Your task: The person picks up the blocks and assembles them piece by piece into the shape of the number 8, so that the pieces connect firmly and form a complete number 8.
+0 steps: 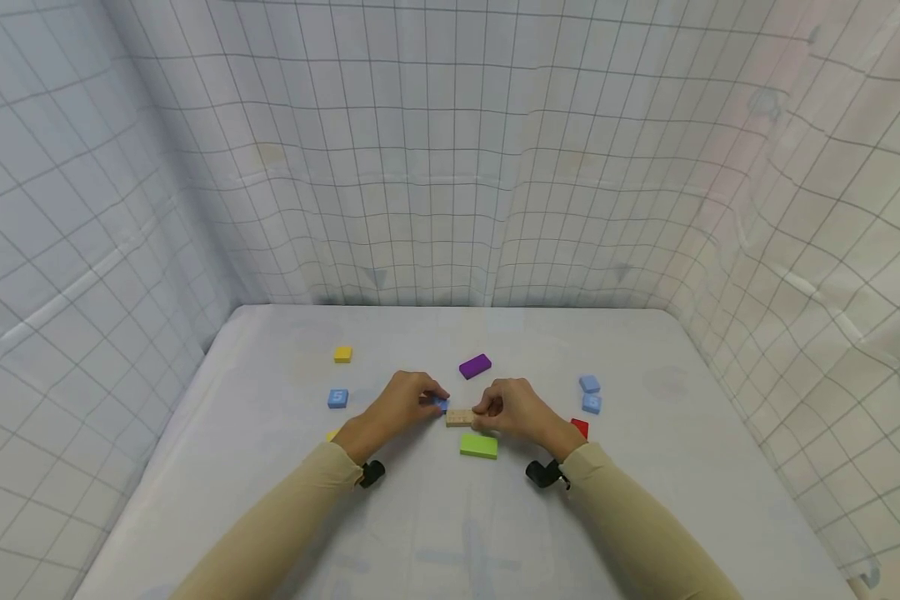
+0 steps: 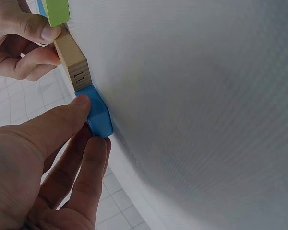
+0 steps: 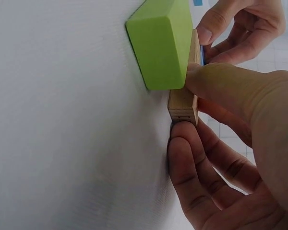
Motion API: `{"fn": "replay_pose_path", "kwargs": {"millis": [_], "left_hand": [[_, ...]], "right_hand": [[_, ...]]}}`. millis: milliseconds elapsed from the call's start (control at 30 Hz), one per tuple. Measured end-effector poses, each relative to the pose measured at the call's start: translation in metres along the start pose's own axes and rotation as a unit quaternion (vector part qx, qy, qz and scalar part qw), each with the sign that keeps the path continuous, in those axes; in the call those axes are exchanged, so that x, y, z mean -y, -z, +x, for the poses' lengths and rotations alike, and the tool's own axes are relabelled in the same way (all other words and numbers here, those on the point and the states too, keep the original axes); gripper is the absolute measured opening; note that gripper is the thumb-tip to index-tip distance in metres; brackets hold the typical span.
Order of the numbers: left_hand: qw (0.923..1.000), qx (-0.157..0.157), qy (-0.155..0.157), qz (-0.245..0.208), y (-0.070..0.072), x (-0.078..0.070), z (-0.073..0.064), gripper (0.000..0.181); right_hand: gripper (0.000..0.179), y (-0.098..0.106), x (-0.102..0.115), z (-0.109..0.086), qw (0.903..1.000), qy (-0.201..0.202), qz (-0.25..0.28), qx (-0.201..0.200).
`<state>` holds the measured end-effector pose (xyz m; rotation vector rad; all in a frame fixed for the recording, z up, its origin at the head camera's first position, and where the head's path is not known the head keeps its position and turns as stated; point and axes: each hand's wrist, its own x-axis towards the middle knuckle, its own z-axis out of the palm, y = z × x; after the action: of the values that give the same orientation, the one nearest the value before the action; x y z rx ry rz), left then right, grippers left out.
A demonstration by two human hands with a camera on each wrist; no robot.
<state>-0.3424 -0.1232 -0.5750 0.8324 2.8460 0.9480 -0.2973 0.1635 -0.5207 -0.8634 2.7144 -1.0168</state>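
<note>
My left hand (image 1: 401, 404) pinches a small blue block (image 2: 100, 116) between thumb and fingers on the white table. Its end sits right against a plain wooden block (image 1: 460, 418), which has a dark mark on its end face in the left wrist view. At the wooden block's other end, my right hand (image 1: 520, 410) grips it with thumb and fingers. A lime green block (image 1: 479, 447) lies just in front of the wooden one, and looms large in the right wrist view. Behind both hands lies a purple block (image 1: 476, 367).
Left on the table are a yellow block (image 1: 342, 355) and a numbered blue block (image 1: 337, 398); another yellow piece (image 1: 332, 435) peeks past the left wrist. Two blue blocks (image 1: 590, 394) and a partly hidden red block (image 1: 581, 427) lie right. Grid-patterned curtains (image 1: 450, 167) surround the table.
</note>
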Motion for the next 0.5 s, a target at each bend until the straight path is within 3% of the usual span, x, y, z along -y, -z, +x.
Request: {"fn": "replay_pose_path", "kwargs": {"millis": [200,433,500], "left_hand": [[0.9999,0.001,-0.009,-0.007,0.008,-0.011,-0.006,0.024],[0.9999,0.003,0.006,-0.009,0.001,-0.001,-0.001,0.025],[1.0,-0.002,0.001,-0.008,0.003,-0.005,-0.003,0.024]], "right_hand": [[0.008,0.0,0.0,0.0,1.0,-0.006,0.006,0.003],[0.008,-0.001,-0.001,0.0,1.0,-0.005,0.003,0.0],[0.008,-0.001,-0.001,0.0,1.0,-0.006,0.003,-0.001]]}}
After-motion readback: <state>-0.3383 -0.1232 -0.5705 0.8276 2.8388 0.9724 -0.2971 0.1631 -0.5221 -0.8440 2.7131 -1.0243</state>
